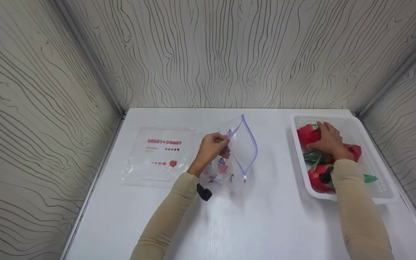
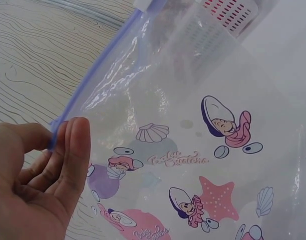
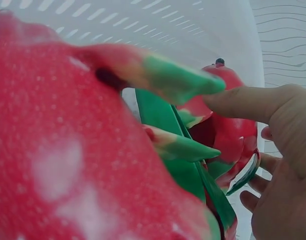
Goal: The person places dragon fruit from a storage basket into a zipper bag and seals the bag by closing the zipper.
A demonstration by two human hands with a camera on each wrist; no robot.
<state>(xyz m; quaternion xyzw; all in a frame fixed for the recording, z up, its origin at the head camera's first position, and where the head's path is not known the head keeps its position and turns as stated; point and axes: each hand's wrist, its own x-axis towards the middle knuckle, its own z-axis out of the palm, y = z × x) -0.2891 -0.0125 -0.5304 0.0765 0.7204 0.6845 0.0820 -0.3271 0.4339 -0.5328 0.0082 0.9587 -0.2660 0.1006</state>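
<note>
Close-up toy dragon fruit (image 3: 88, 150) aside, the far-left dragon fruit (image 1: 305, 136) in the white basket (image 1: 377, 159) is at my right hand (image 1: 328, 141) (can't tell if gripped), right of the slider bag (image 1: 222, 168) my left hand (image 1: 212, 147) pinches, mouth facing it.

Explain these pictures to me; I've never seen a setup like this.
There is no robot here, just a person's two bare hands. The wide picture comes from a camera worn on the head, looking forward and down. The other two come from cameras on the wrists, each looking at its own hand's work.

On the white table, a printed clear bag lies flat at the left. Beside it, the left hand pinches the purple edge of a zip bag, whose mouth gapes open. At the right, the right hand is inside a white basket, touching a red fruit among others; I can't tell whether it has a firm hold.
</note>
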